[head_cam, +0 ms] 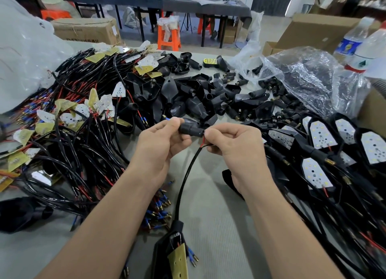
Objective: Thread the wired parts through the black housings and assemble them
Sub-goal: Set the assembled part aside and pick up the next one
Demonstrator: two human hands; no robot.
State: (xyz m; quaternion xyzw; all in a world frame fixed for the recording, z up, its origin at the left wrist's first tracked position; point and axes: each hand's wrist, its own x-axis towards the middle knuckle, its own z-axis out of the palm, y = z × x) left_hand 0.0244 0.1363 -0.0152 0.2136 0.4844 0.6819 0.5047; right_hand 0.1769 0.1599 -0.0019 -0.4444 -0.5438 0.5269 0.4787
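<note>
A small black housing is held just above the table, at the centre of the frame. Its long axis is laid almost level, tilted slightly from upper left down to lower right. Its left end is gripped between the thumb and curled fingers of the left hand, above which a blue-tipped wire is seen sticking out to the upper left. At the housing's right end the black cable is pinched by the curled fingers of the right hand. From there the cable is hung down to a circuit board at the bottom centre. Wired parts are heaped at the left, empty housings are piled behind the hands, and assembled units are laid at the right.
</note>
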